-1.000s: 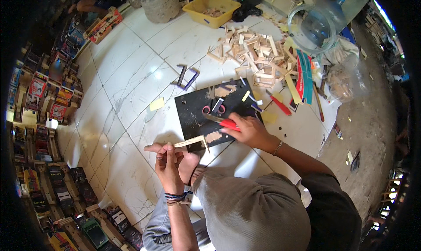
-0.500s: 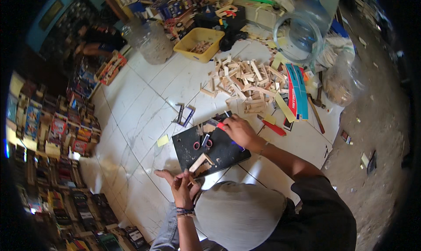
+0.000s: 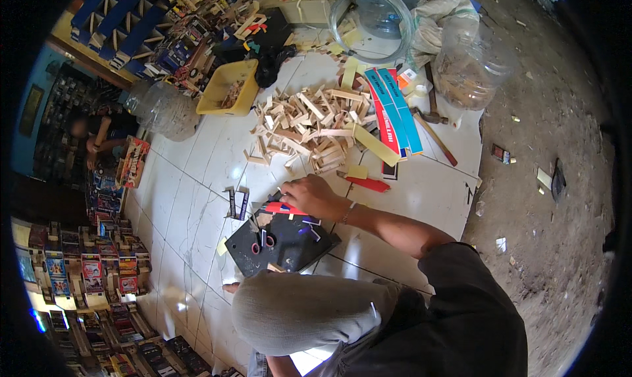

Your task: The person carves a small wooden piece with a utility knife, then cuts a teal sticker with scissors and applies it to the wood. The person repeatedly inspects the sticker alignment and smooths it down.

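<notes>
My right hand (image 3: 311,196) is over the far edge of a black board (image 3: 296,248), its fingers curled down. A red-handled knife (image 3: 282,208) with a pointed grey blade lies right by the fingertips. What those fingers pinch is hidden. On the board lie scissors (image 3: 263,243) with dark red finger loops, small blue-and-white strips (image 3: 313,231) and wood shavings (image 3: 264,219). My grey-trousered knee (image 3: 296,311) hides my left hand; only a bit of the left forearm (image 3: 282,366) shows below it. The end of a wooden piece (image 3: 276,268) peeks out above the knee.
Beyond the board is a heap of small wooden pieces (image 3: 313,123), with red and blue printed sheets (image 3: 395,110) and a hammer (image 3: 431,117) to its right. A yellow basin (image 3: 229,87) stands behind. Wooden toy vehicles (image 3: 92,271) fill the left. Another person (image 3: 105,136) sits far left.
The whole view has shifted. My left hand and most of the wooden piece by it have gone behind the knee. My right hand stays by the red-handled knife, which now lies more fully in sight.
</notes>
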{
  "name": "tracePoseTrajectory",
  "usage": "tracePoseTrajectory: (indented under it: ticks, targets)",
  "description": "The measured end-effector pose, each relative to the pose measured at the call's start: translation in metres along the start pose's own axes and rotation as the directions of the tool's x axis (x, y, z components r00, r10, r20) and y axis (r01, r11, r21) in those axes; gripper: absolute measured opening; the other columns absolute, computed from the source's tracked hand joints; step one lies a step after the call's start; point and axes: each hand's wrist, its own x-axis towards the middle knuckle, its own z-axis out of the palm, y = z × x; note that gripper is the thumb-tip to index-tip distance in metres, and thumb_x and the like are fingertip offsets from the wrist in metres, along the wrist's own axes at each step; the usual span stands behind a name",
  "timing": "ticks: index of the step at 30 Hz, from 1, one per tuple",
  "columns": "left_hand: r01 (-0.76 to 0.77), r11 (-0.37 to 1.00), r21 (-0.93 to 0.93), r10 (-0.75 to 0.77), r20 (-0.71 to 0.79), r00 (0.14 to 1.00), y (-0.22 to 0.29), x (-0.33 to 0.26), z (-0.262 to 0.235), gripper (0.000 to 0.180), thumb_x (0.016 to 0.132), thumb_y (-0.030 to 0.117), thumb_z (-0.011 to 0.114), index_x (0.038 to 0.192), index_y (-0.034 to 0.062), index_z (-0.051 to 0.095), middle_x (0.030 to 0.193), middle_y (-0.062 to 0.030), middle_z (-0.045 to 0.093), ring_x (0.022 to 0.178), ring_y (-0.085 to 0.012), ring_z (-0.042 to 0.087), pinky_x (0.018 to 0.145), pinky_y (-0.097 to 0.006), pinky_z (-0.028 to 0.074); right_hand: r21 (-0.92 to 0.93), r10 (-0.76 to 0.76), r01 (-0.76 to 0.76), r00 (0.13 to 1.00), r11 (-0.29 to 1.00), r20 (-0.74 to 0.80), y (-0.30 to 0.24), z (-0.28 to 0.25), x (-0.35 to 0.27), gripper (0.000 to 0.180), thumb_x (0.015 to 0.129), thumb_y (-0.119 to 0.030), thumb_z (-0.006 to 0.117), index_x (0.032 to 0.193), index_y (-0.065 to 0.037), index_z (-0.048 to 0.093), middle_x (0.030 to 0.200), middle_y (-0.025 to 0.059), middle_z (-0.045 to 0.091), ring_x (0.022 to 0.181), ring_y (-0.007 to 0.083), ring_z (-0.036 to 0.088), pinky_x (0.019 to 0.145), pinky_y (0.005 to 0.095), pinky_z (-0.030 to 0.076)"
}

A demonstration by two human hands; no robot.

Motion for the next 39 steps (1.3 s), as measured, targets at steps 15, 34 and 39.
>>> tracePoseTrajectory:
  ticks: [15,34,39]
  targets:
    - [-0.081,0.996,-0.045,0.085,0.099,0.991,-0.009,-0.014,-0.019,0.056,0.107,0.036,0.046,0.148,-0.0010,0.042,0.143,-0.0191,0.054,0.117,-0.0299,0.061,0.095,-0.043,0.053,-0.253,0.644,-0.833,0.544,0.492,-0.538,0.253,-0.120,-0.109,0.048,0.095,-0.041,0.062,0.124,-0.003,0.057,0.113,0.0239,0.067,0.096,0.0395,0.069,0.081,0.0496,0.056]
    - [-0.175,0.955,0.239,0.181,-0.002,0.984,0.004,-0.004,0.042,0.047,0.108,0.034,0.043,0.133,-0.0020,0.061,0.119,-0.0132,0.070,0.106,-0.0255,0.066,0.096,-0.035,0.050,-0.394,0.585,-0.718,0.696,0.574,-0.416,0.330,-0.147,-0.134,0.033,0.093,-0.019,0.065,0.123,-0.007,0.062,0.121,0.0225,0.068,0.113,0.0406,0.064,0.090,0.0507,0.053]
    - [-0.316,0.829,0.462,0.301,0.108,0.947,0.003,0.006,0.058,0.039,0.107,0.023,0.042,0.132,0.0000,0.061,0.118,-0.0102,0.069,0.109,-0.0211,0.063,0.098,-0.034,0.049,-0.494,0.532,-0.702,0.712,0.513,-0.459,0.305,-0.144,-0.128,0.033,0.091,-0.014,0.061,0.123,-0.010,0.061,0.105,0.0221,0.071,0.090,0.0423,0.070,0.076,0.0532,0.055]
